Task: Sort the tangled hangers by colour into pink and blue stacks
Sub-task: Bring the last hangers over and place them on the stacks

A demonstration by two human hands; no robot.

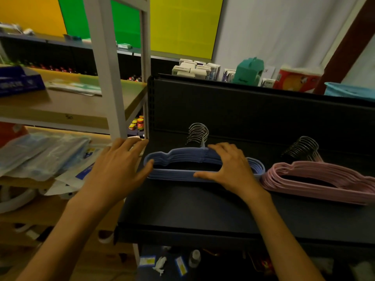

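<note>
Now, blue hangers (178, 176): one flat stack on the black shelf (203, 209), left of centre, metal hooks (197, 133) bunched and pointing up toward the shelf's back panel (253, 106). Pink hangers (316, 180): second flat stack on the same shelf, just beside the blue stack on its right, the two nearly touching at their ends; pink stack's hooks (304, 148) also bunched toward the back.

Right hand (229, 167): lies on top of the blue stack, fingers spread and slightly bent over the upper bar near the hook necks, thumb stretched out along the front lower bar. Whether it squeezes the stack cannot be told; fingers look extended rather than curled round.

Left hand (119, 169): at the blue stack's left end, fingers spread and fairly straight, thumb tip touching the rounded left shoulder of the stack; the other fingers reach past the shelf's left edge.

Surroundings: white-framed rack (109, 78) with wooden boards to the left, carrying plastic-wrapped packets (40, 153) and a blue box (18, 81). Behind the back panel: small cartons (196, 69), a teal bag (248, 71), a red package (294, 79). Coloured panels, orange, green, yellow, on the far wall.
</note>
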